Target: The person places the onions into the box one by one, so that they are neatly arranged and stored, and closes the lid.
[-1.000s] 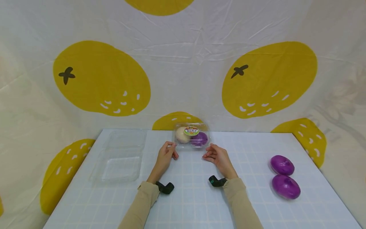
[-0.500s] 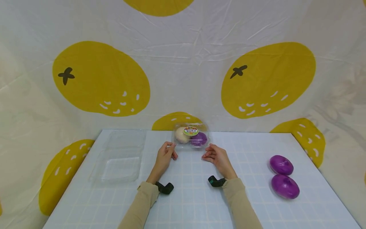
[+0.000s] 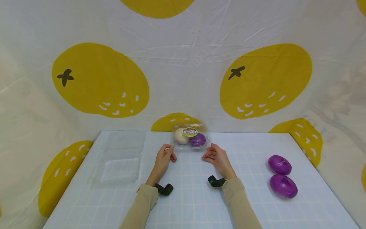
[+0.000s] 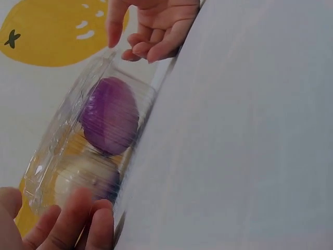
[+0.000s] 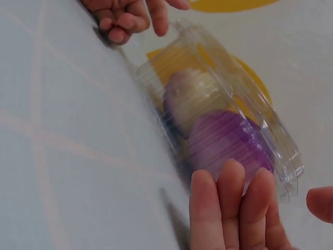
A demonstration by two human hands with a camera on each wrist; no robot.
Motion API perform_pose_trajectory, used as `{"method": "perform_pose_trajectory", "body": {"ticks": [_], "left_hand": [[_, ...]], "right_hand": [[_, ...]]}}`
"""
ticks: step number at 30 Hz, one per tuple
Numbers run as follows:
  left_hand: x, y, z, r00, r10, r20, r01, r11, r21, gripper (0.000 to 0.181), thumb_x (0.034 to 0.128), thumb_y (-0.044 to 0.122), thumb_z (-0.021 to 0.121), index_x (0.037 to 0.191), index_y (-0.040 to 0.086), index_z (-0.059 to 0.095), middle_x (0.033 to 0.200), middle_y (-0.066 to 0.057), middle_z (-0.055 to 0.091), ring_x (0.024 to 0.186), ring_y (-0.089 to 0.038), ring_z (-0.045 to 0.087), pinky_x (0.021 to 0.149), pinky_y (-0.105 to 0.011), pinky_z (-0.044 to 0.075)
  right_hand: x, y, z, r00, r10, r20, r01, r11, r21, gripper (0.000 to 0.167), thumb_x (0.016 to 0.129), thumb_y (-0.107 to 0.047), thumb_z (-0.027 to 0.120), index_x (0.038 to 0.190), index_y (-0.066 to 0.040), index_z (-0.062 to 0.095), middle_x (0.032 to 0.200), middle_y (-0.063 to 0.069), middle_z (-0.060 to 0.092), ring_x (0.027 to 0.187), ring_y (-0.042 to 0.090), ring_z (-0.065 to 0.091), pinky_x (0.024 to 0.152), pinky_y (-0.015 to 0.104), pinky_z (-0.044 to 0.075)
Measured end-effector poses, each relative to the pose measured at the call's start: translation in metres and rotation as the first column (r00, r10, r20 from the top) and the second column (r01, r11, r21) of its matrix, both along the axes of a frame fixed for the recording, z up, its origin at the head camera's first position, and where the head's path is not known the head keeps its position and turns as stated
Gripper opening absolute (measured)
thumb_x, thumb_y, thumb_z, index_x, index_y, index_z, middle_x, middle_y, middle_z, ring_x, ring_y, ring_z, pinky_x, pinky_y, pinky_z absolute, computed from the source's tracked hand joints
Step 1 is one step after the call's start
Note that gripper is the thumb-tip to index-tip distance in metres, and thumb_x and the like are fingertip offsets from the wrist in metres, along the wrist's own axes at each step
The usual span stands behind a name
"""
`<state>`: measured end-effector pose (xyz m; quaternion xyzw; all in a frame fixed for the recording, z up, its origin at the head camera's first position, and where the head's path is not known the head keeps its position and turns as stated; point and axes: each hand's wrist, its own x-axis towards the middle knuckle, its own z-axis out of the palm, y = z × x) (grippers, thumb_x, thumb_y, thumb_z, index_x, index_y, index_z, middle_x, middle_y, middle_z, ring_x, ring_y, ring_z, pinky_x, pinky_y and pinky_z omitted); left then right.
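Observation:
A closed clear plastic clamshell box [image 3: 186,147] with an oval label [image 3: 190,132] stands at the back edge of the table. Inside it sit a pale round vegetable [image 3: 181,136] and a purple onion [image 3: 198,139]. Beside the box's front left corner is my left hand [image 3: 164,158], its fingers loosely bent, fingertips close to the plastic. My right hand [image 3: 218,158] is at the front right corner; in the right wrist view its fingers [image 5: 231,192] are fairly straight and the thumb [image 5: 320,203] stands apart. Whether any fingertip touches the box I cannot tell.
At the left lies an opened clear clamshell box [image 3: 121,168], its lid folded back toward the far edge. Two purple onions [image 3: 279,165] sit close together on the right side of the table. A cloth with yellow fruit prints [image 3: 183,63] hangs behind the table.
The head view has shifted slightly, so everything sits a little lower and further left. Both hands and the box stay in nearly the same place.

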<state>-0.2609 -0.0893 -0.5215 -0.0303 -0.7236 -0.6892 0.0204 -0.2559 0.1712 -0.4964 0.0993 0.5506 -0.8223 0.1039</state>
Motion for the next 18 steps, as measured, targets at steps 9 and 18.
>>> {"method": "perform_pose_trajectory", "body": {"ticks": [9,18], "left_hand": [[0.007,-0.008,0.011,0.988,0.121,0.097,-0.128,0.989,0.072,0.038,0.1068,0.028,0.042,0.083,0.001,0.055,0.071,-0.013,0.064,0.058,-0.023,0.059,0.057,-0.028,0.056],[0.016,-0.013,0.035,0.991,0.115,0.073,-0.122,0.987,0.107,0.032,0.1050,0.017,0.044,0.082,-0.001,0.057,0.070,-0.012,0.065,0.064,-0.021,0.062,0.057,-0.028,0.056]], "right_hand": [[0.000,0.016,0.015,0.992,-0.125,-0.014,0.125,0.992,0.011,0.046,0.107,-0.023,0.039,0.141,0.005,0.026,0.075,0.008,0.059,0.073,0.023,0.066,0.082,0.038,0.059],[0.008,0.027,0.045,0.965,-0.245,-0.090,0.243,0.969,-0.038,0.022,0.105,-0.022,0.047,0.117,-0.005,0.039,0.072,0.008,0.059,0.068,0.022,0.064,0.081,0.037,0.060]]}}
